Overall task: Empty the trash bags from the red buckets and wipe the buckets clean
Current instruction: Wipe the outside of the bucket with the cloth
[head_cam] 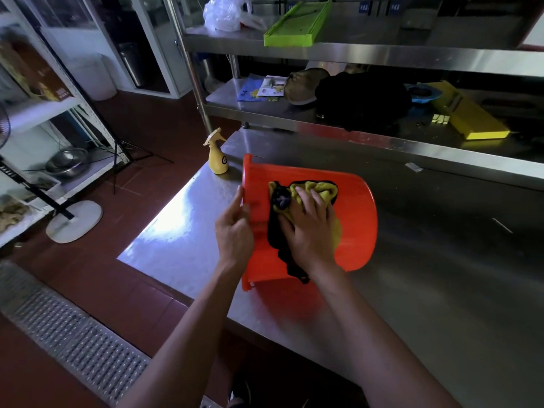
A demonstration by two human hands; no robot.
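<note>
A red bucket (356, 219) lies on its side on the steel table (441, 290), its rim facing left. My left hand (234, 228) grips the rim at the bucket's mouth. A yellow and black cloth (312, 191) is spread over the bucket's outer wall. My right hand (309, 228) presses flat on the cloth with straight fingers.
A yellow spray bottle (217, 156) stands at the table's far left corner. Behind the table rise steel shelves (382, 54) with a green tray (297, 23), a plastic bag (223, 13), a dark bundle (362, 101) and a yellow slicer (468, 116). A fan base (73, 220) sits on the floor at left.
</note>
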